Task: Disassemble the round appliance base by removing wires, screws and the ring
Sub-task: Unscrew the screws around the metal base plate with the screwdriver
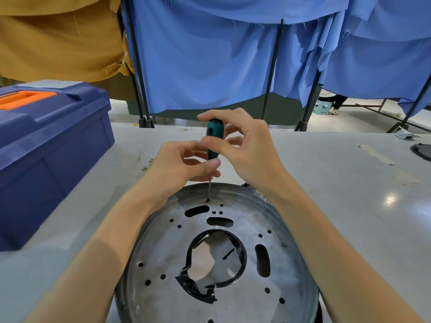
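The round metal appliance base (163, 264) lies flat on the table in front of me, full of holes and slots. A black ring (242, 259) lines its central opening, torn at the lower left. A teal-handled screwdriver (213, 136) stands upright with its tip in a screw (208, 200) near the base's far rim. My right hand (247, 148) pinches the handle from the right. My left hand (179, 166) pinches the lower handle and shaft from the left. Another screw (284, 244) sits on the right of the plate.
A blue toolbox (46, 148) with an orange handle stands at the left. Small wire pieces (145, 159) lie on the grey table (349, 194) behind my left hand. A dark round part (422, 151) is at the right edge. Blue and tan cloth screens hang behind the table.
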The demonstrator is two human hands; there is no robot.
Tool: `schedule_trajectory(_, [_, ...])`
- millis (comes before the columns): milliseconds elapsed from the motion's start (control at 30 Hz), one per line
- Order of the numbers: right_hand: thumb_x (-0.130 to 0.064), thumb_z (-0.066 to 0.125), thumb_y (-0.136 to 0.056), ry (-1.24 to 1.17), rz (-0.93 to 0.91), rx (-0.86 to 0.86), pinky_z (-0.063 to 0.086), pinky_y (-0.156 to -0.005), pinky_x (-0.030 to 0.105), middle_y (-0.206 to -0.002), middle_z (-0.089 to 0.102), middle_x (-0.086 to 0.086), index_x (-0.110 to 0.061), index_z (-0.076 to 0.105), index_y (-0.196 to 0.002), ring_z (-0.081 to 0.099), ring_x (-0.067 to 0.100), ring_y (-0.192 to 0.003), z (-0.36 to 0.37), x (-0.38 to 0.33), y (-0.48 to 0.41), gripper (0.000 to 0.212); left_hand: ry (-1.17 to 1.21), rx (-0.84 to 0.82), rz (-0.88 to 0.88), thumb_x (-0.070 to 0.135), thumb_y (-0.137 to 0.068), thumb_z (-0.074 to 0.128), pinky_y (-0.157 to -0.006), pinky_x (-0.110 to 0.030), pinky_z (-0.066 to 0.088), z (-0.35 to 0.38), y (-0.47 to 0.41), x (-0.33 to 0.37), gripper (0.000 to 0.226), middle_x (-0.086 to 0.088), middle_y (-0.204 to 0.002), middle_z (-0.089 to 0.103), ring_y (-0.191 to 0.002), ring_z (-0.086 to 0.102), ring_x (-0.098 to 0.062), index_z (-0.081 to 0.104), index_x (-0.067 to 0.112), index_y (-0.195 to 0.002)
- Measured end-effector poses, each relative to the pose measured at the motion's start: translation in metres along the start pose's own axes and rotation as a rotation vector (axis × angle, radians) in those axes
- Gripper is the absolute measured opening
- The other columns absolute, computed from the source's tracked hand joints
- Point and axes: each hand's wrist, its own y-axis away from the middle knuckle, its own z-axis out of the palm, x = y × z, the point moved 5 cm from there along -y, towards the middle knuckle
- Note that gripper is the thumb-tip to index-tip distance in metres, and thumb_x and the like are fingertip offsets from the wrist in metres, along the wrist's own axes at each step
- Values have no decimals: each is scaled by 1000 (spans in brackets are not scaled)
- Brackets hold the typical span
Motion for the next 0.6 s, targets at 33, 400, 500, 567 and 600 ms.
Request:
schedule_trajectory(33, [-11, 70, -86, -8, 9, 15, 53, -78, 21, -102, 63, -2, -24, 66, -119, 58, 10, -89, -2, 1, -1, 35, 15, -25, -16, 15, -77, 71, -73, -29, 59, 1, 0, -1, 26, -9, -93, 75, -82, 74, -27, 70, 9, -102])
schedule_trajectory(400, [-3, 71, -84, -51, 14, 19, 54, -83, 23, -103, 68, -3, -19, 64, -124, 63, 13, -93, -3, 0, -1, 44, -47, 13, 12, 16, -75, 72, -68, -25, 58, 0, 0, 0, 24, -9, -94, 71, -77, 74, -26, 69, 13, -98])
schedule_trajectory(500, [8, 63, -85, -119, 41, 3, 54, -91, 38, -107, 71, 6, -12, 63, -121, 66, 19, -100, -3, 2, -1, 42, -46, -32, -1, 3, -90, 59, -74, -26, 58, 2, 0, -3, 15, -6, -89, 76, -83, 74, -22, 70, 11, -97])
schedule_trajectory(567, [-1, 63, -89, -92, 32, -26, 55, -91, 37, -109, 70, 3, -15, 64, -119, 64, 17, -103, 1, 1, 0, 34, -51, 7, 3, 4, -84, 66, -69, -25, 58, 0, 1, -2, 11, -11, -88, 75, -78, 74, -24, 70, 8, -93])
schedule_trajectory(600, [-9, 67, -89, -57, 22, -39, 55, -89, 33, -110, 68, -1, -18, 64, -119, 63, 14, -102, 2, 1, 0, 32, -67, 36, 17, 8, -76, 73, -67, -25, 58, -2, 0, 0, 18, -14, -88, 73, -74, 74, -26, 69, 5, -93])
